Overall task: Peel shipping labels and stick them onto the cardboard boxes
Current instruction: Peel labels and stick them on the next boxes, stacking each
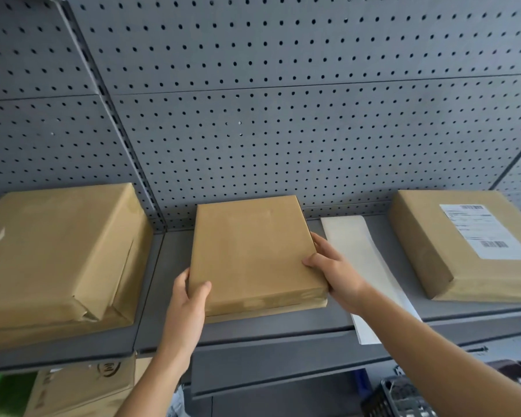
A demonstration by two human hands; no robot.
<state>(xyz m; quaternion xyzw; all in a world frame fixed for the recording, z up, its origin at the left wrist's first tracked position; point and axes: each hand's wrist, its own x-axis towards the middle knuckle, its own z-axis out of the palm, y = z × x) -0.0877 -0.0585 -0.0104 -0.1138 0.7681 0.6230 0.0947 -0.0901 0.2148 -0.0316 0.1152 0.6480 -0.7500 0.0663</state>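
Note:
A plain brown cardboard box [250, 251] lies flat in the middle of the grey shelf [283, 326], with no label on its top. My left hand [190, 302] grips its near left corner, thumb on top. My right hand [334, 266] holds its right edge, thumb resting on the top face. Just right of the box lies a white label backing sheet [361, 254], partly under my right forearm and hanging over the shelf's front edge. A box at the right [469, 245] carries a white shipping label [484, 230]. A larger unlabelled box [57, 254] sits at the left.
A grey pegboard wall [283, 115] rises behind the shelf. Below the shelf are a printed cardboard carton [82, 386] at the left and a dark basket [403, 398] at the right. A vertical upright [151, 194] divides the left bay from the middle one.

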